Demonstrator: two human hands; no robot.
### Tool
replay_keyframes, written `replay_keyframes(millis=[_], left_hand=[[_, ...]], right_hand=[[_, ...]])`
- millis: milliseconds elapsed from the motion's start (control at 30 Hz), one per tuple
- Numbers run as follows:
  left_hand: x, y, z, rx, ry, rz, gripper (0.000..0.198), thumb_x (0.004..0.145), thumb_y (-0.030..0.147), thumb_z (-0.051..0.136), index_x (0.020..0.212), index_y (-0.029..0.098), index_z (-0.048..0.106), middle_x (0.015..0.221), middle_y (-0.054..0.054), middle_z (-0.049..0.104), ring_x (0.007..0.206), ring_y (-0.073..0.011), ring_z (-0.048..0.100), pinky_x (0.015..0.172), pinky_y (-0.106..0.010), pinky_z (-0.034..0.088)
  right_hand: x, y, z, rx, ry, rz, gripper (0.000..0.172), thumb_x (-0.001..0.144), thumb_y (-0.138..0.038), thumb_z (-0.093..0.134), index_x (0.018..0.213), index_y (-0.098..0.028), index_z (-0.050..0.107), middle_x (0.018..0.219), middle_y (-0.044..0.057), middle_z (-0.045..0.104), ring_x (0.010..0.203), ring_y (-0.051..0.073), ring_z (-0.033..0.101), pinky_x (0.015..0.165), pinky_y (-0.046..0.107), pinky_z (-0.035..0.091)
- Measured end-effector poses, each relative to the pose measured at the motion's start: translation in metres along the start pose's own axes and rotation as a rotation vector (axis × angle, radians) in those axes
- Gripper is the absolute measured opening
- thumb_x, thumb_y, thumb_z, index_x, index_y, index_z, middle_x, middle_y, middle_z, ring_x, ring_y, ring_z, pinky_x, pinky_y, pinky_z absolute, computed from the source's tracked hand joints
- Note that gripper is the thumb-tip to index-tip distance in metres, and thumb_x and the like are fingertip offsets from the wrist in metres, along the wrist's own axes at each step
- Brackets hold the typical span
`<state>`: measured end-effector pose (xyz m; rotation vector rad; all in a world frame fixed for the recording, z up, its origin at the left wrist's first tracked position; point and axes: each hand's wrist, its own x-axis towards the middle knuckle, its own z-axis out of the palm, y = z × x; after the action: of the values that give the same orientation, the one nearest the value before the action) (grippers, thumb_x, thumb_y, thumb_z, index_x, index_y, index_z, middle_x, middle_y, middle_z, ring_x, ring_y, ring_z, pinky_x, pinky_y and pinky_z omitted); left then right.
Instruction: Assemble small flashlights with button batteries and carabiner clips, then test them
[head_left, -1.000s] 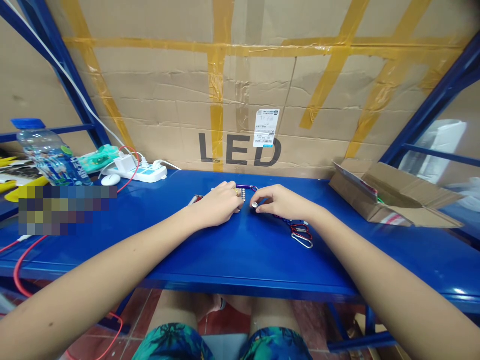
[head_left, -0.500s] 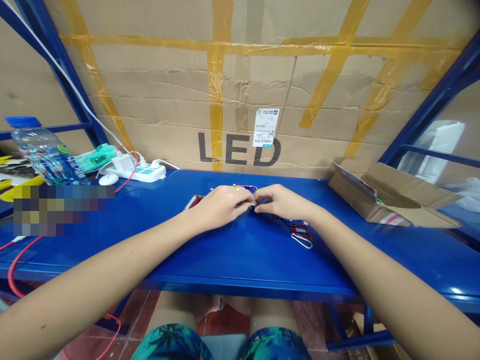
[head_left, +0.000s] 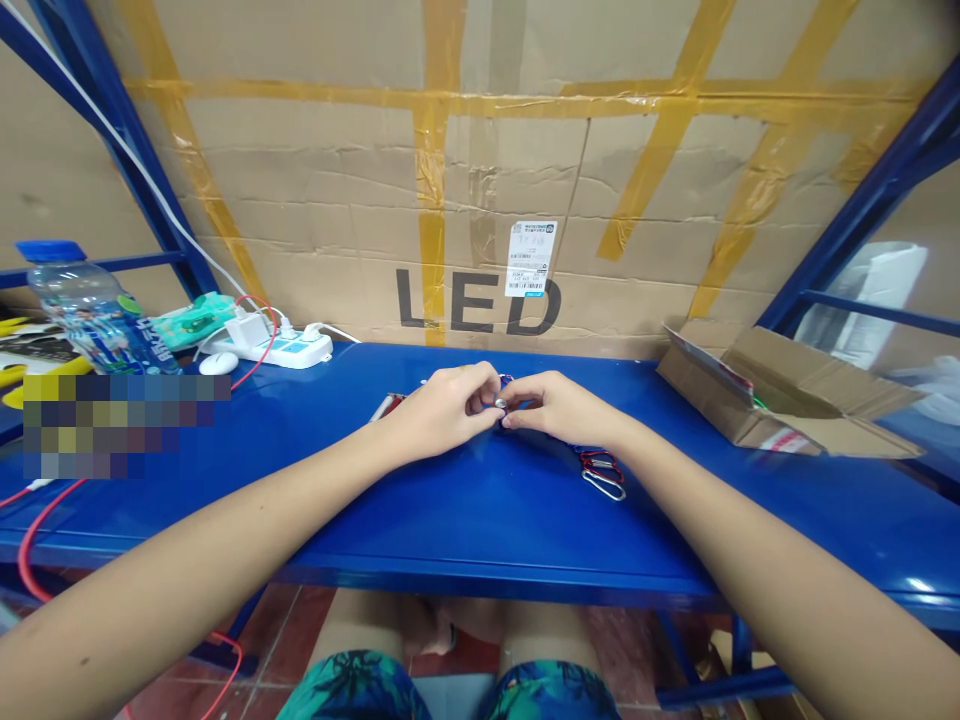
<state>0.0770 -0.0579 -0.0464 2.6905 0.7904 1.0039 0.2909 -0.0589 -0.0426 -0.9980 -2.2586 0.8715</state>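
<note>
Between my fingertips, over the middle of the blue table, is a small round silvery metal piece; its exact kind is too small to make out. My left hand is closed in a pinch at its left side. From the other side my right hand pinches at it with thumb and forefinger. Red and silver carabiners lie beside my right wrist, with something blue running from them under the hand. Left of my left hand, a red and silver item is partly hidden by the wrist.
The blue table backs onto a large taped carton marked LED. An open cardboard box stands at the right. At the left are a water bottle, a white power strip and a red cable.
My left fingers have curled and shifted, and the purple-blue piece seen behind them is now mostly hidden. The silvery piece has moved slightly left, with both hands still at it.
</note>
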Motion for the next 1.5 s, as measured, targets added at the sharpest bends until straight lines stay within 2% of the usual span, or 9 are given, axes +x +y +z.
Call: replay_keyframes(millis=[233,333,500,700,900,1033,1100,1333,1500], left_hand=[[0.003,-0.005,-0.002,-0.154,0.067,-0.124,0.008,0.08,0.017,0.07,0.087,0.018,0.066,0.081,0.001,0.067,0.073,-0.0122,0.062,0.069,-0.025,0.05],[0.002,-0.007,-0.004,-0.129,0.092,-0.086,0.009,0.083,0.017,0.068,0.091,0.019,0.065,0.084,0.001,0.068,0.077,-0.0121,0.063,0.073,-0.026,0.05],[0.001,-0.005,-0.007,-0.033,0.104,0.014,0.002,0.087,0.019,0.065,0.086,0.019,0.063,0.084,0.001,0.065,0.077,-0.0123,0.061,0.074,-0.027,0.048],[0.001,-0.001,-0.012,-0.018,-0.025,-0.017,0.004,0.087,0.022,0.064,0.085,0.019,0.063,0.085,-0.001,0.061,0.077,-0.0134,0.058,0.072,-0.027,0.046],[0.001,-0.008,-0.016,-0.006,-0.004,-0.071,0.015,0.093,0.02,0.049,0.1,0.019,0.062,0.09,-0.003,0.067,0.082,-0.0164,0.06,0.076,-0.03,0.046],[-0.001,-0.018,-0.014,0.321,-0.238,-0.008,0.018,0.089,0.018,0.051,0.094,0.019,0.069,0.087,-0.007,0.068,0.09,-0.0239,0.054,0.084,-0.038,0.04],[-0.003,-0.021,-0.012,0.394,-0.315,0.03,0.02,0.089,0.02,0.052,0.09,0.02,0.071,0.082,-0.007,0.067,0.088,-0.0249,0.051,0.083,-0.038,0.037],[-0.003,-0.023,-0.009,0.393,-0.332,0.045,0.019,0.089,0.015,0.053,0.083,0.02,0.07,0.075,-0.007,0.064,0.086,-0.0238,0.049,0.079,-0.035,0.033],[0.0,-0.018,-0.012,0.356,-0.356,-0.02,0.015,0.087,0.013,0.054,0.083,0.019,0.067,0.082,-0.005,0.067,0.087,-0.0224,0.057,0.08,-0.034,0.039]], right_hand=[[0.002,-0.009,0.012,0.035,0.13,0.024,0.012,0.079,-0.023,0.063,0.08,-0.017,0.073,0.075,0.002,0.071,0.073,0.017,0.064,0.072,0.029,0.049],[0.003,-0.01,0.015,0.054,0.194,0.007,0.012,0.079,-0.024,0.063,0.082,-0.017,0.073,0.078,0.002,0.071,0.072,0.016,0.063,0.073,0.03,0.05],[0.002,-0.012,0.014,0.059,0.21,-0.013,0.012,0.079,-0.024,0.064,0.085,-0.018,0.073,0.082,0.002,0.072,0.073,0.016,0.063,0.073,0.03,0.05],[0.001,-0.013,0.017,0.028,0.183,-0.029,0.009,0.079,-0.023,0.063,0.077,-0.018,0.071,0.079,0.002,0.072,0.074,0.016,0.064,0.073,0.029,0.05],[0.0,-0.016,0.011,0.044,0.187,0.026,0.01,0.08,-0.026,0.064,0.082,-0.018,0.069,0.077,0.002,0.071,0.071,0.016,0.066,0.073,0.031,0.052],[-0.001,-0.02,0.005,-0.012,0.228,0.08,0.012,0.08,-0.028,0.066,0.083,-0.017,0.069,0.074,0.002,0.07,0.067,0.016,0.065,0.069,0.031,0.051],[-0.001,-0.02,0.004,-0.043,0.232,0.1,0.012,0.081,-0.028,0.065,0.084,-0.017,0.069,0.072,0.002,0.07,0.065,0.016,0.065,0.066,0.031,0.051],[0.001,-0.008,0.003,-0.115,0.174,0.051,0.013,0.081,-0.023,0.063,0.089,-0.019,0.071,0.088,0.004,0.075,0.081,0.018,0.068,0.078,0.032,0.051],[0.003,-0.002,0.005,-0.134,0.095,0.024,0.014,0.081,-0.022,0.063,0.091,-0.019,0.072,0.091,0.003,0.075,0.086,0.019,0.068,0.082,0.032,0.05]])
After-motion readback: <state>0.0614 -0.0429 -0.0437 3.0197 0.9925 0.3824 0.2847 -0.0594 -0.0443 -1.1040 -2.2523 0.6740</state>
